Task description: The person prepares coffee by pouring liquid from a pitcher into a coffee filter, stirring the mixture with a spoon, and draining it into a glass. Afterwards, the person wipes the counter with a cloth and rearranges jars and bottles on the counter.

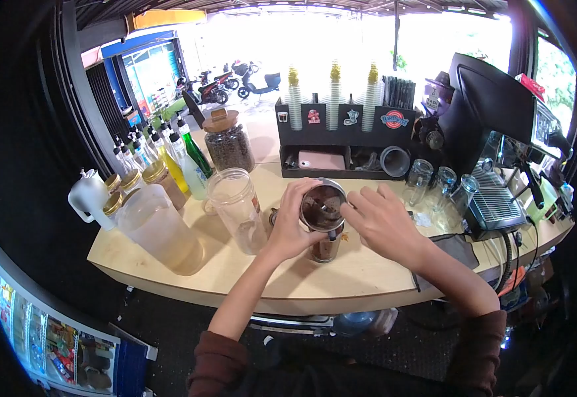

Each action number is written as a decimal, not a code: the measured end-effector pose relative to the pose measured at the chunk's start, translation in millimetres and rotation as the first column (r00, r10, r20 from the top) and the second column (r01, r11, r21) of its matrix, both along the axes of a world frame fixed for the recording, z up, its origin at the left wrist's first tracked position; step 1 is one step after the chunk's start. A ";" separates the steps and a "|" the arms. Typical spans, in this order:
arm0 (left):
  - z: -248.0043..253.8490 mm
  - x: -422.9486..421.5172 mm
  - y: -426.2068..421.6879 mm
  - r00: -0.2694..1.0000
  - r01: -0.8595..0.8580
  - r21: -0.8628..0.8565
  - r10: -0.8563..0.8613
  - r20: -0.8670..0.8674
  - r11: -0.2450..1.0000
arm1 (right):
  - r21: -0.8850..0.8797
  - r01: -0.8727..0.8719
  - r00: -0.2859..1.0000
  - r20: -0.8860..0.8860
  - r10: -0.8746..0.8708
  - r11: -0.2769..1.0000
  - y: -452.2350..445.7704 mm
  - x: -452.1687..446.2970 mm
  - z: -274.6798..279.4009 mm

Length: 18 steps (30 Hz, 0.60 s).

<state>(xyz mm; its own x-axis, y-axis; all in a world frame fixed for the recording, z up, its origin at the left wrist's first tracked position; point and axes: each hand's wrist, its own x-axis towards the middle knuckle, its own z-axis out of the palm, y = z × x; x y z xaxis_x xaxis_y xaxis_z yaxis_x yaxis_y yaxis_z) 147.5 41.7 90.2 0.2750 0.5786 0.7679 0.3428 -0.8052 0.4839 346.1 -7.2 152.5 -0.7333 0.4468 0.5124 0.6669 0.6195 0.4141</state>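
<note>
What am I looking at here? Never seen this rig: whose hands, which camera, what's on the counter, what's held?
No robot here: a person works with bare hands. The one picture comes from a camera on their head, looking forward and down.

The left hand holds a metal cup with something dark brown inside. The right hand is at its rim; whether it grips anything is hard to tell. A glass with brown contents shows just below the cup.

Also on the counter: a cloudy pitcher, an open clear jar, a lidded jar of dark beans, bottles, a black rack and a coffee machine.
</note>
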 end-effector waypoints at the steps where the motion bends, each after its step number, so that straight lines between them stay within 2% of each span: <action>1: 1.0 -1.8 0.5 0.999 0.006 -0.021 -0.006 -0.038 1.000 | -0.001 0.002 1.000 0.000 -0.002 1.000 0.8 0.6 -1.8; 6: 5.3 -8.0 4.5 0.987 0.019 -0.038 -0.025 -0.157 0.999 | -0.018 -0.045 0.998 -0.034 0.044 0.999 1.7 -3.2 -7.8; 8: 4.6 -7.4 5.2 0.980 0.019 -0.018 -0.022 -0.197 1.000 | 0.016 -0.002 1.000 -0.027 0.003 1.000 5.9 -3.9 -6.8; 10: 4.0 -7.5 6.3 0.973 0.018 -0.072 -0.034 -0.226 0.997 | 0.049 0.036 0.999 -0.021 -0.035 0.998 8.1 -3.3 -7.8; 11: 4.0 -8.3 7.7 0.973 0.016 -0.071 -0.032 -0.227 0.997 | -0.011 -0.015 1.000 -0.003 0.015 1.000 9.0 -3.3 -8.6; 13: 4.0 -9.9 11.8 0.976 0.125 -0.213 -0.159 -0.148 0.969 | -0.070 -0.066 0.998 0.013 0.067 0.995 10.7 -2.3 -6.4; 15: 3.7 -11.7 16.4 0.971 0.137 -0.179 -0.169 -0.172 0.974 | -0.002 -0.067 0.990 0.121 0.067 0.998 12.7 1.3 1.6; 18: 6.9 -11.8 18.4 0.958 0.162 -0.147 -0.191 -0.214 0.976 | -0.008 -0.083 0.984 0.160 0.083 0.997 17.7 7.2 8.4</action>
